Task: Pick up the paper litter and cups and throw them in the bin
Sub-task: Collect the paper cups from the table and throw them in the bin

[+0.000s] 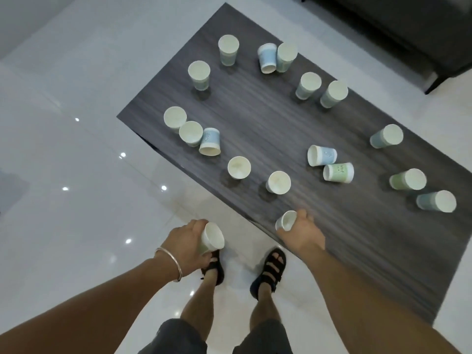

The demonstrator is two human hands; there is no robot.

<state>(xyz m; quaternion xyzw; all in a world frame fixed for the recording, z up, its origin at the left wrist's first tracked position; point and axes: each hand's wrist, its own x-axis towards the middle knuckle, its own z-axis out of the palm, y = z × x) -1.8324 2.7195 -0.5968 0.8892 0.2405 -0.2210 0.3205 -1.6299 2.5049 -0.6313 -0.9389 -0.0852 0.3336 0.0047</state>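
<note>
Several paper cups in pale blue and green stand or lie on a dark wood-grain table (255,118). My left hand (187,241) grips a white paper cup (212,238) in the air over the floor, just off the table's near edge. My right hand (302,233) grips another paper cup (287,220) at the table's near edge. Two upright cups (238,167) (279,182) stand closest to my hands. Two cups (321,155) (338,172) lie on their sides further right. No bin and no paper litter are in view.
The glossy white tiled floor (76,175) spreads to the left and front of the table. A dark sofa (408,29) stands beyond the table at the top right. My sandalled feet (268,272) stand at the table's near corner.
</note>
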